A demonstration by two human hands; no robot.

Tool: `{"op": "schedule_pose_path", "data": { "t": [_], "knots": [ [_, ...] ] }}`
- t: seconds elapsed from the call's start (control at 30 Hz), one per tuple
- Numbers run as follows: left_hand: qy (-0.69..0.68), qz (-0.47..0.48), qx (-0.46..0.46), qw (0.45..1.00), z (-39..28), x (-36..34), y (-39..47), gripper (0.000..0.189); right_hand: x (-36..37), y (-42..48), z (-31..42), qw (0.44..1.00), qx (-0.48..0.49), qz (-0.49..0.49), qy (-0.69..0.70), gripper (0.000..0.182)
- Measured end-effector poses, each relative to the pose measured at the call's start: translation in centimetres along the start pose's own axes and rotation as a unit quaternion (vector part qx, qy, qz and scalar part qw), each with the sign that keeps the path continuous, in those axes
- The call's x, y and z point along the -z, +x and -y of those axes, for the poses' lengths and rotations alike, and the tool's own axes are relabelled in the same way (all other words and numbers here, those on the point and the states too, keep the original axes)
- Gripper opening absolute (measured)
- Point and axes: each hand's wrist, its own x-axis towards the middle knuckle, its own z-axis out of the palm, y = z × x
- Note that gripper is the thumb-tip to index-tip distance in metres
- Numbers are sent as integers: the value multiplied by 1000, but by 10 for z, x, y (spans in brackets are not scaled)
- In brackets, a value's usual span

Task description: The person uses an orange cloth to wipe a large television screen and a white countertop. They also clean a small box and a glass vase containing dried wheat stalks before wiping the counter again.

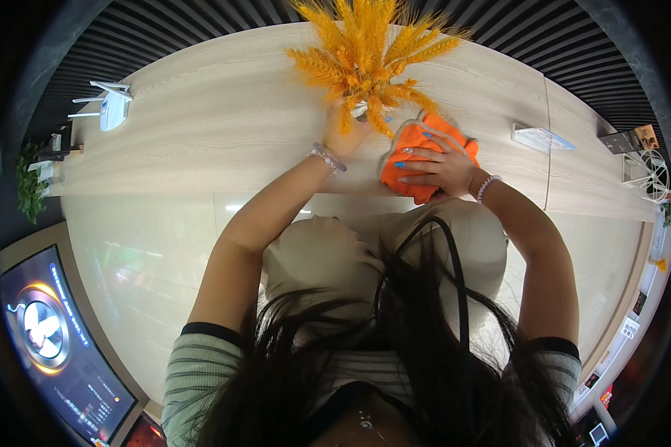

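A bunch of dried wheat stalks, dyed yellow-orange (369, 56), stands in a vase (360, 109) on the pale wood-grain table (229, 112). My left hand (345, 131) is at the vase, its fingers around the side and partly hidden by drooping stalks. Right of it, near the table's front edge, lies a crumpled orange cloth with a grey border (405, 151). My right hand (439, 167) rests on that cloth with its fingers spread; whether it grips the fabric does not show. The cloth and the vase stand close together.
A white router with antennas (113, 112) is at the table's left end. To the right stand a clear sign holder (542, 137), a dark box (619, 141) and a white wire ornament (648, 176). A slatted dark wall (229, 28) lies behind. A lit screen (67, 346) is at the lower left.
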Motion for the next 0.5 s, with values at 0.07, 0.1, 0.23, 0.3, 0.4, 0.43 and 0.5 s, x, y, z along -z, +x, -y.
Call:
{"op": "schedule_pose_path", "data": {
  "t": [0.07, 0.1, 0.23, 0.3, 0.4, 0.43, 0.5],
  "knots": [
    [-2, 3, 15, 1000, -4, 6, -2, 55, 2, 2, 1, 1000, 7, -10, -7, 73],
    [43, -7, 0, 999, 6, 7, -1, 64, 4, 4, 1, 1000, 12, -15, -11, 74],
    [149, -59, -32, 987, -5, 45, -19, 89, 6, 10, 1, 1000, 15, -15, -13, 81],
    [115, -154, -170, 966, -7, 79, -37, 93, 5, 9, 3, 999, 18, -8, -40, 84],
    [186, -295, -156, 924, -1, 141, -111, 60, -9, 1, 5, 999, -3, -10, -32, 80],
    [230, -344, -131, 901, 11, 150, -149, 48, -8, 3, 6, 999, -10, 1, -31, 80],
    [248, -325, -60, 911, 44, 149, -222, 25, -9, 6, 8, 999, -28, 22, -31, 79]
  ]
}}
